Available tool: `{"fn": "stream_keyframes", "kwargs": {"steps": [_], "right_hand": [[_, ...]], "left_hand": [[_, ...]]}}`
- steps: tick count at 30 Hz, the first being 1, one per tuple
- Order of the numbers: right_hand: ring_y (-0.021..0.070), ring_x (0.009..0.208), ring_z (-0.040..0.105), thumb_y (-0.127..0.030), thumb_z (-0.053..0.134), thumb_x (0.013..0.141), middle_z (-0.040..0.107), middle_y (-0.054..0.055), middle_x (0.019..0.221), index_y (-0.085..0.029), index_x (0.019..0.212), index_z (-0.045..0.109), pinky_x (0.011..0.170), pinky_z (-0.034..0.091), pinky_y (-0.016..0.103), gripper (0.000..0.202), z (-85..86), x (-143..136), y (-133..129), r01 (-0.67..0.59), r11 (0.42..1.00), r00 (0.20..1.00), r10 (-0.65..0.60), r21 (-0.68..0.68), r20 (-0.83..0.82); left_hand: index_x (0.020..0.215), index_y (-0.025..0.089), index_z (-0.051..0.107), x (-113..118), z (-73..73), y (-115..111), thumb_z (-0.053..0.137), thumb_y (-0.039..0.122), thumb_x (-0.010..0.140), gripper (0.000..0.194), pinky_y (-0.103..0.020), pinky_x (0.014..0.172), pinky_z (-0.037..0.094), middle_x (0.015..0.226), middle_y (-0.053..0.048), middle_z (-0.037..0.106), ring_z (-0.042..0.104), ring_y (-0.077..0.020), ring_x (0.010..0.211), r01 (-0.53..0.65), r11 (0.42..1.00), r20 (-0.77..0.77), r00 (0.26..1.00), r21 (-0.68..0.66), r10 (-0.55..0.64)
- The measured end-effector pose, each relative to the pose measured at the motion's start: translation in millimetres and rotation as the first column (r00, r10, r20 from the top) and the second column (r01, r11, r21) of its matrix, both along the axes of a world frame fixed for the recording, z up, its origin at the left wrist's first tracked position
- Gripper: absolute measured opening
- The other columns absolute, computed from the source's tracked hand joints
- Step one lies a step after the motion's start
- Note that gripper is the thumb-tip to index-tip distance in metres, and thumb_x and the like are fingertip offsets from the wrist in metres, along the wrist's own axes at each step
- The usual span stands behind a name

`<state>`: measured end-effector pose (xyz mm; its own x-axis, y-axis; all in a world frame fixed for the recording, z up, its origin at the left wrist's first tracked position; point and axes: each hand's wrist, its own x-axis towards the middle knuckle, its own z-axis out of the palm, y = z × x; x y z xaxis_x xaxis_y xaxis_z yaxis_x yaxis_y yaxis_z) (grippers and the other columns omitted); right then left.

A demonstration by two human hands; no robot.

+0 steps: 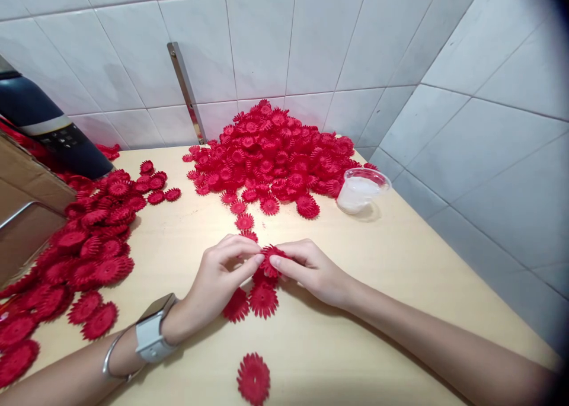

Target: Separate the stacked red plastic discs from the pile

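Observation:
Between my two hands, above the middle of the table, is a red flower-shaped piece with a fringed edge. My left hand pinches its left side between thumb and finger. On the right side, my right hand grips the same piece with the thumb on top. Just below lie a couple of similar red pieces, partly hidden by my fingers. Nearer to me, a single red flower piece rests flat on the table.
A large heap of red flower pieces stands against the tiled wall. Beside it is a clear plastic cup with white contents. More pieces spread at the left, near a dark bottle and a cardboard box. A metal strip is on the wall.

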<state>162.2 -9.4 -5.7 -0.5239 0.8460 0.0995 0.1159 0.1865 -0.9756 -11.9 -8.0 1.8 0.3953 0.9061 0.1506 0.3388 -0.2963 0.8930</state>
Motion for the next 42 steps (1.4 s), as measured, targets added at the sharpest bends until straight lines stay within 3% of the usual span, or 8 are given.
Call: {"fn": "stream_keyframes", "kwargs": {"steps": [8, 18, 24, 30, 38, 42], "right_hand": [[0.0076, 0.047, 0.034, -0.017, 0.039, 0.082, 0.037, -0.004, 0.049, -0.016, 0.053, 0.038, 0.047, 0.028, 0.021, 0.029, -2.3, 0.0, 1.8, 0.038, 0.996, 0.994, -0.047, 0.084, 0.098], [0.0071, 0.047, 0.029, -0.026, 0.042, 0.083, 0.032, -0.005, 0.049, -0.017, 0.051, 0.034, 0.045, 0.024, 0.021, 0.034, -0.6, -0.3, 0.9, 0.037, 0.999, 0.999, -0.036, -0.022, 0.033], [0.0079, 0.048, 0.036, -0.016, 0.038, 0.082, 0.039, -0.005, 0.051, -0.017, 0.055, 0.037, 0.048, 0.029, 0.021, 0.027, -1.1, -1.0, 0.6, 0.029, 0.996, 0.989, -0.042, 0.088, 0.142], [0.0073, 0.045, 0.034, -0.02, 0.035, 0.085, 0.038, -0.005, 0.049, -0.018, 0.056, 0.033, 0.046, 0.028, 0.021, 0.03, -4.4, -1.6, 2.2, 0.062, 0.986, 0.977, -0.091, 0.153, 0.193], [0.0064, 0.043, 0.03, -0.025, 0.035, 0.087, 0.033, -0.006, 0.046, -0.018, 0.052, 0.031, 0.045, 0.026, 0.02, 0.036, -5.6, -2.0, 1.8, 0.09, 0.99, 0.985, -0.104, 0.109, 0.136], [0.0071, 0.043, 0.034, -0.034, 0.033, 0.088, 0.036, -0.005, 0.045, -0.017, 0.051, 0.033, 0.045, 0.029, 0.02, 0.041, -5.8, -1.4, 1.4, 0.075, 0.997, 0.995, -0.076, 0.006, 0.071]], "left_hand": [[0.082, 0.019, 0.063, -0.1, 2.4, -1.0, 0.053, 0.022, 0.079, 0.011, -0.028, 0.075, 0.042, 0.083, -0.003, 0.06, 0.054, -0.0154, 0.081, -0.039, 0.999, -0.043, 0.998, 0.002, 0.039], [0.075, 0.018, 0.062, 1.1, 3.1, -0.3, 0.051, 0.019, 0.08, 0.012, -0.027, 0.073, 0.042, 0.081, -0.003, 0.06, 0.053, -0.0155, 0.081, 0.031, 1.0, -0.005, 1.0, 0.007, -0.031], [0.077, 0.019, 0.061, 1.0, 2.2, -1.2, 0.051, 0.023, 0.08, 0.011, -0.026, 0.072, 0.041, 0.082, -0.003, 0.059, 0.053, -0.0152, 0.08, -0.01, 1.0, -0.032, 0.999, -0.02, 0.009], [0.08, 0.018, 0.059, 2.0, 4.0, -1.6, 0.046, 0.027, 0.083, 0.017, -0.027, 0.073, 0.041, 0.082, -0.003, 0.06, 0.054, -0.0157, 0.079, -0.059, 0.994, -0.03, 0.998, -0.094, 0.057], [0.078, 0.018, 0.059, 2.2, 4.8, -1.8, 0.044, 0.028, 0.084, 0.019, -0.027, 0.072, 0.041, 0.08, -0.003, 0.059, 0.053, -0.0159, 0.077, -0.051, 0.995, -0.04, 0.998, -0.083, 0.048], [0.076, 0.017, 0.059, 2.4, 6.6, -2.5, 0.045, 0.025, 0.083, 0.018, -0.026, 0.071, 0.041, 0.078, -0.003, 0.058, 0.053, -0.015, 0.076, -0.016, 0.998, -0.032, 0.999, -0.061, 0.014]]}}
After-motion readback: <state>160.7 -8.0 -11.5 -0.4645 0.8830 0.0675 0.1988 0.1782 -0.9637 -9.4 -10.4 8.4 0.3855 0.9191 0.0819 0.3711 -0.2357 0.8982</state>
